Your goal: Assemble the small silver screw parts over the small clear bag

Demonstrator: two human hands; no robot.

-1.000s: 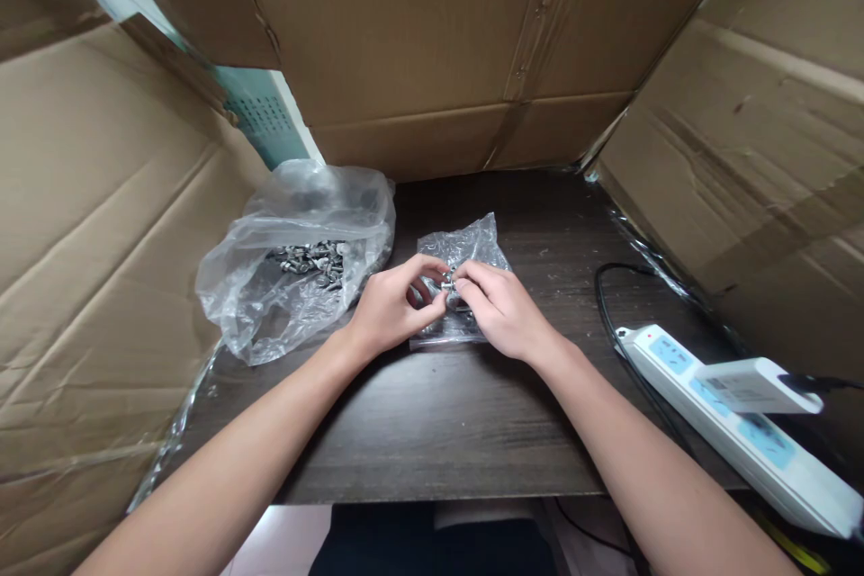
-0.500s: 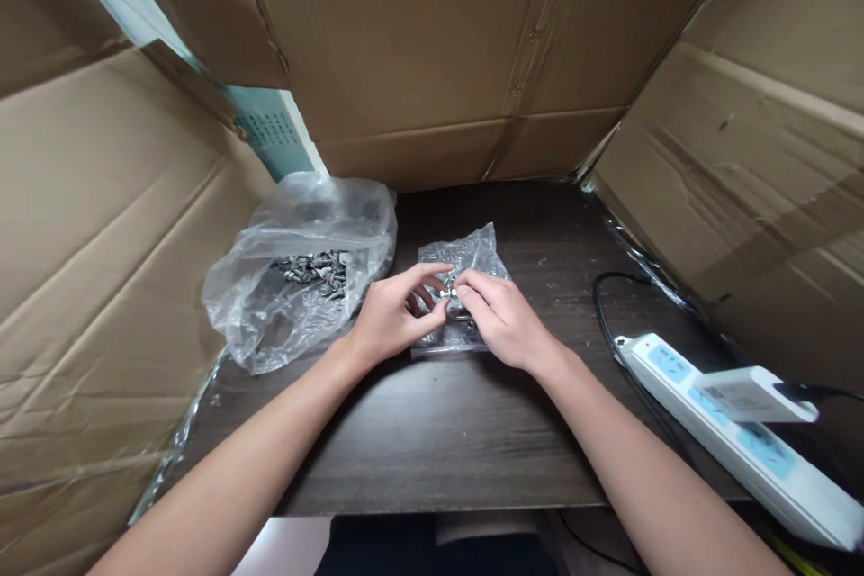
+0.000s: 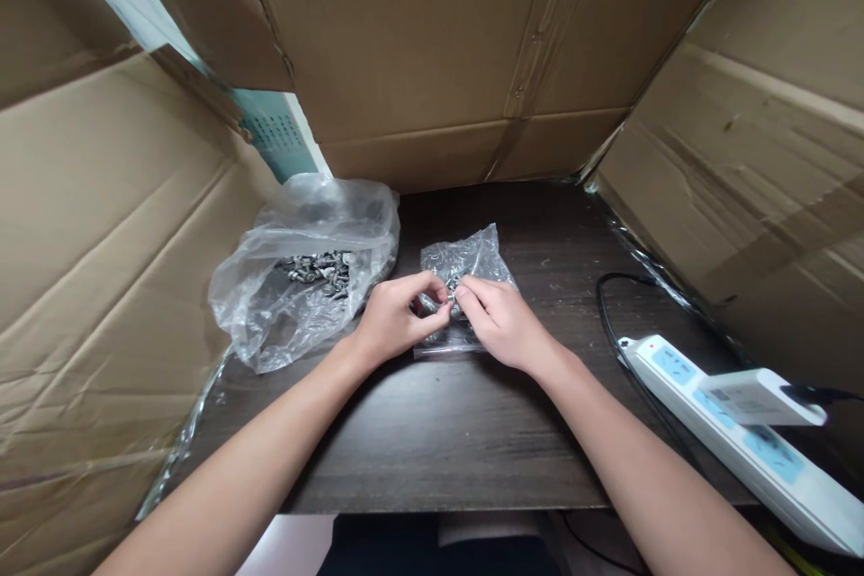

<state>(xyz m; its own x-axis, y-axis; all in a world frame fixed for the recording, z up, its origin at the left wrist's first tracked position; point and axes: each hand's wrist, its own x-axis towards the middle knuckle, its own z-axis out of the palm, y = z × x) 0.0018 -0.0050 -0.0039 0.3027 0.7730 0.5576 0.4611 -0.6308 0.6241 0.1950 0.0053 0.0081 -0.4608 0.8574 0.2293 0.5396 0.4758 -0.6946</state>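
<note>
So over the little plastic bag [image 3: 484, 254] the right hand [image 3: 503, 317] pinches a small metal part [image 3: 452, 295], left hand [image 3: 400, 313] curled close on the bag's left, can't tell if gripping, long axis unclear.

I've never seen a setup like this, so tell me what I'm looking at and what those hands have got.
There's no machine: these are a person's bare hands, seen from a camera worn on their head. The right hand pinches a small metal part; the left hand is right beside it, though its grip is unclear. Under them, a small clear bag lies on a dark table. Left of that, a larger bag holds metal pieces. At right is a power strip. Cardboard stands around the table.
</note>
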